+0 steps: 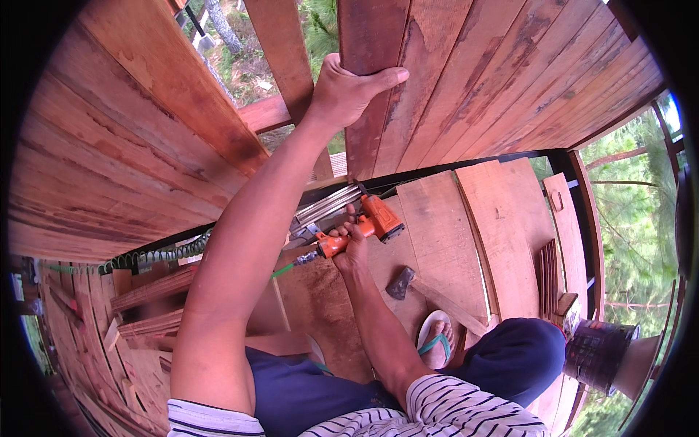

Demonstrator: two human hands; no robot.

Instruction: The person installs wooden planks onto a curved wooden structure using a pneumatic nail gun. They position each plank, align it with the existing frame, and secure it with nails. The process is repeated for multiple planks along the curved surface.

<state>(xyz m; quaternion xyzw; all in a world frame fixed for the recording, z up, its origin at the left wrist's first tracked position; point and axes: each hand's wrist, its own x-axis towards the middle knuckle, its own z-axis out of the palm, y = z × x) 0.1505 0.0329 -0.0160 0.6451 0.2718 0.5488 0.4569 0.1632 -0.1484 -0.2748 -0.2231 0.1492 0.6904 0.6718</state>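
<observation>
My left hand (pixel 342 95) grips the left edge of an upright reddish-brown wooden board (pixel 373 33). The thumb lies across the board's face, and the fingers are hidden behind it. Low down, my right hand (pixel 353 246) is closed round the handle of an orange nail gun (pixel 382 216). Its nose is at the foot of that board, though I cannot tell whether it touches. The silver magazine (pixel 328 207) slants away to the left, and a green air hose (pixel 282 270) joins at the handle's end.
A hatchet (pixel 400 282) lies on the plank floor (pixel 437 218) near my sandalled foot (pixel 437 342). Wall boards (pixel 524 65) run right; others (pixel 131 138) stand left beyond a gap. Stacked wood strips (pixel 156 291), a coiled hose (pixel 160 253) and a dark bucket (pixel 601 353) are around.
</observation>
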